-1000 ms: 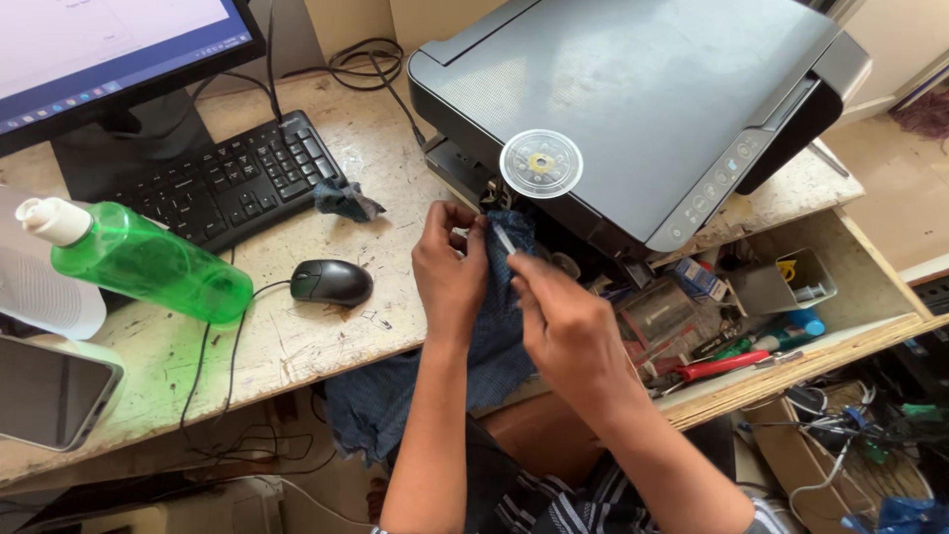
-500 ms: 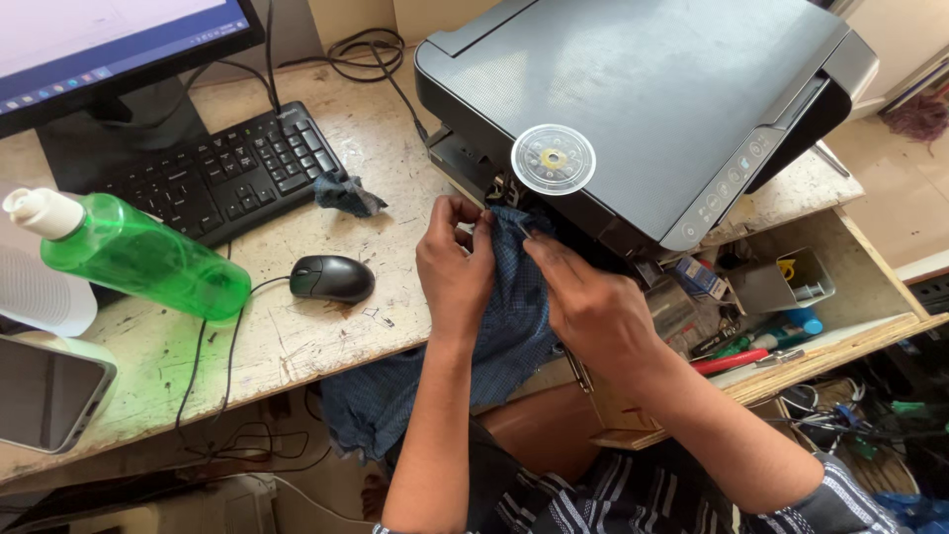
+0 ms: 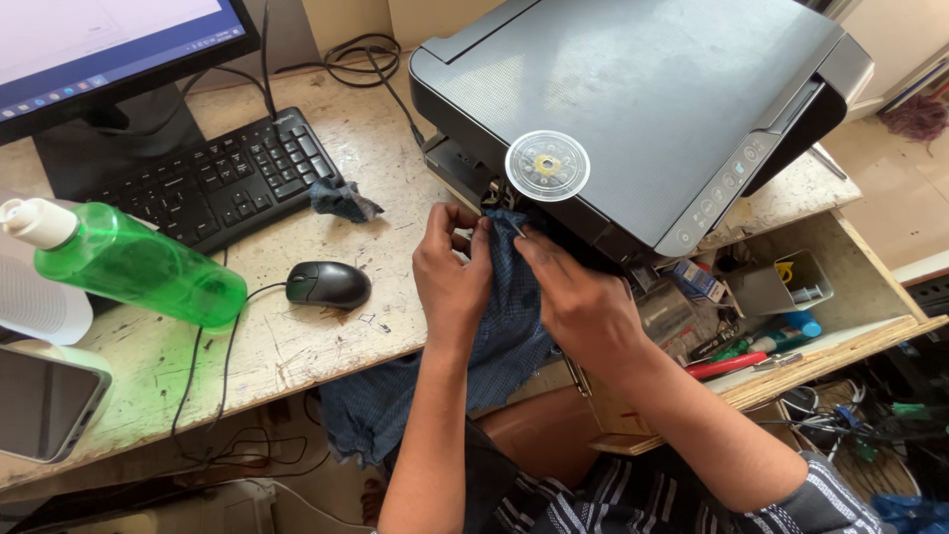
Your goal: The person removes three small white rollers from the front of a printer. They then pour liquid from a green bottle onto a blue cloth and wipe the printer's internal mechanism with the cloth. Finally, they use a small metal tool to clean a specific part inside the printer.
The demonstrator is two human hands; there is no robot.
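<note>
Blue cloth (image 3: 494,326) is being pinched by both hands, left (image 3: 450,272) and right (image 3: 578,297), against the printer (image 3: 643,89) front at twelve o'clock; wiping seemingly underway, firmer rubbing likely needed.

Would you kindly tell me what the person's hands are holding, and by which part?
Both the left hand and the right hand grip the upper edge of a blue cloth, bunched against the printer's front opening.

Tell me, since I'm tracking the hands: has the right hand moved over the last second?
Yes. The right hand slid left and up along the dark grey printer's front edge, closing on the left hand.
</note>
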